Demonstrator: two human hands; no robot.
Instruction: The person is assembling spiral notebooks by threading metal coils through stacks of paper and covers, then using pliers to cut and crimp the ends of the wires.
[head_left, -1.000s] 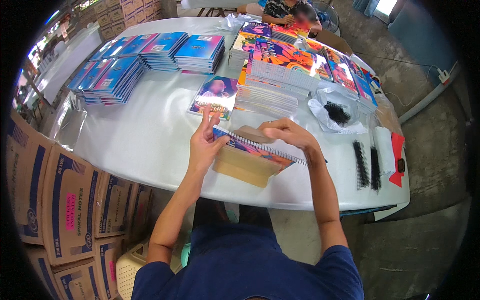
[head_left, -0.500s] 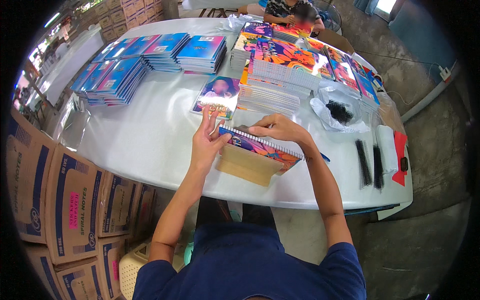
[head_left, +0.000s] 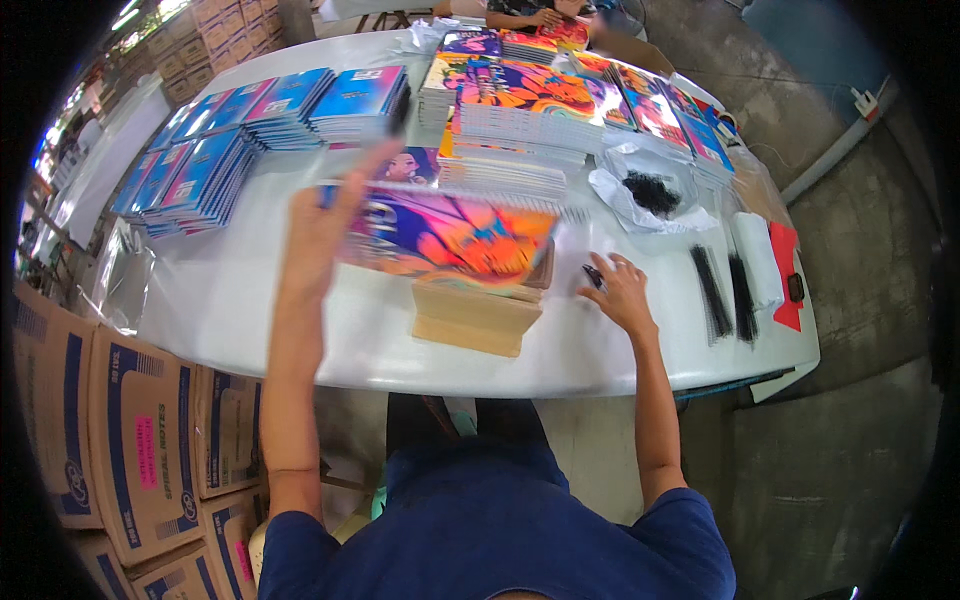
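My left hand [head_left: 318, 225], smeared by motion, grips the left end of a spiral notebook [head_left: 450, 232] with a purple and orange illustrated cover. The notebook is tilted above the table, its coil along the upper edge. Just below it stands a tan, folded-looking block or stand [head_left: 475, 318], partly covered by the notebook. On the table to the right, my right hand [head_left: 625, 290] has its thumb and fingers around a small dark tool [head_left: 593, 275], whose kind is hidden. Another illustrated notebook [head_left: 412, 163] lies behind, mostly covered.
Blue notebook stacks [head_left: 355, 95] stand at the far left, and tall colourful notebook stacks [head_left: 525, 95] at the far middle. White wrapping [head_left: 610, 190] holds black coils; more black coils [head_left: 712, 295] lie at right. Cartons [head_left: 145, 430] line the left side. Another person [head_left: 540, 18] sits across.
My left hand has lifted the notebook up and left, off the tan block. My right hand has left the coil and moved right and down to the table. The whole view has shifted slightly.
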